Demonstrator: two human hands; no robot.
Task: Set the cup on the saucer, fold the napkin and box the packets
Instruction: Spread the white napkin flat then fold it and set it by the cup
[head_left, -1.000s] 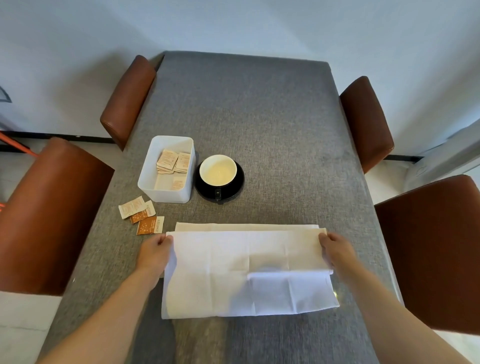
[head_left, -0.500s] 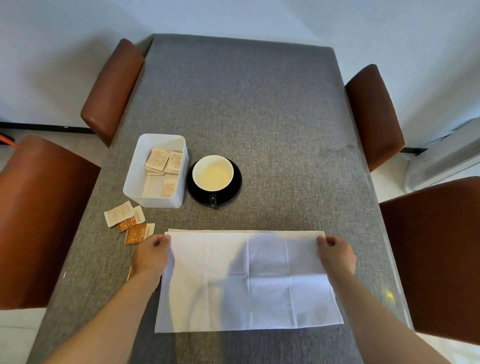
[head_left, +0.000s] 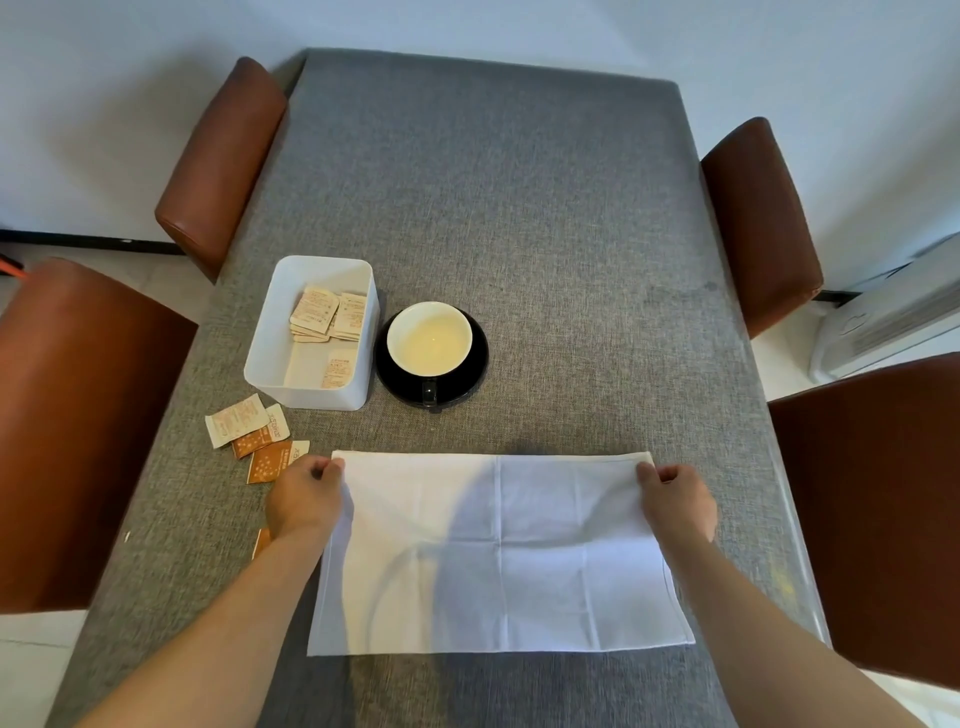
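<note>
Across the near half of the table (head_left: 519, 208) lies the napkin (head_left: 498, 551), the biggest task item: white cloth, doubled over, far edge aligned, crease lines visible. Left hand (head_left: 306, 499) pinches its far-left corner, right hand (head_left: 675, 501) pinches its far-right corner, fingers curled tight on the fabric in both cases

Handling judgement: napkin is light, limp, no stiffness, so it sags and drifts unless both corners are controlled. Best hold points are the corners or the short edges; next fold likely wants the two ends brought together, then pressed flat. Grey woven tablecloth looks grippy, so the bottom layer should stay put

Box (head_left: 311, 332): white plastic, open top, left of centre, several packets already inside. Rigid and light, could slide if bumped

Saucer (head_left: 470, 364) is black, just right of the box, with the cup (head_left: 430, 338) sitting on it, handle toward the person. Ceramic by the look, so fragile; that step looks done

Loose packets (head_left: 254, 439): a small cluster of white and orange ones on the cloth between box and left hand, plus one orange packet partly hidden under the left wrist. Thin, flat, hard to lift off fabric; pinch an edge or slide them together first. Boxing is judged partly done

Room: four brown padded chairs (head_left: 78, 426) around the table, pale wall, pale floor, a white appliance at far right
</note>
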